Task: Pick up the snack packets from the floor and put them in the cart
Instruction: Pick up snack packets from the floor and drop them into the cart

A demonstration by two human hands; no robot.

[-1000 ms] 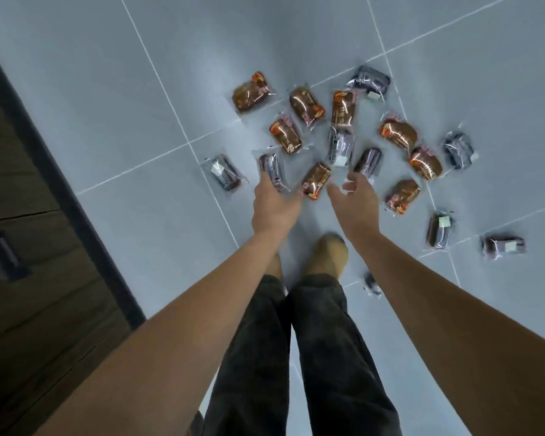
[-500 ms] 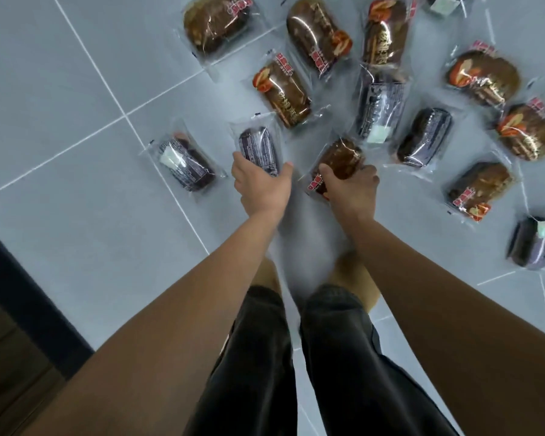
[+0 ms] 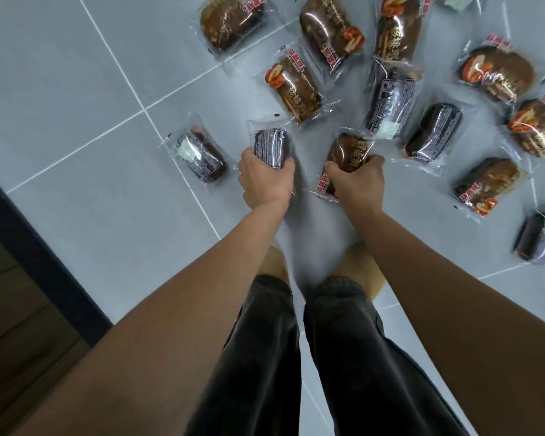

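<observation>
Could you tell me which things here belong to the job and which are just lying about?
Job: left hand, gripping a dark packet; right hand, gripping a brown packet; loose packets on the floor tiles.
Lying about: wooden cabinet, dark plinth.

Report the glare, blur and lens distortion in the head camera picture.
Head view: even light, white glare streaks on the clear wrappers, as on the top brown packet; the right-edge packet is smeared, while the left hand gripping the dark packet and the right hand gripping the central brown packet look sharper; the wide lens swells the forearms near the bottom edge.
</observation>
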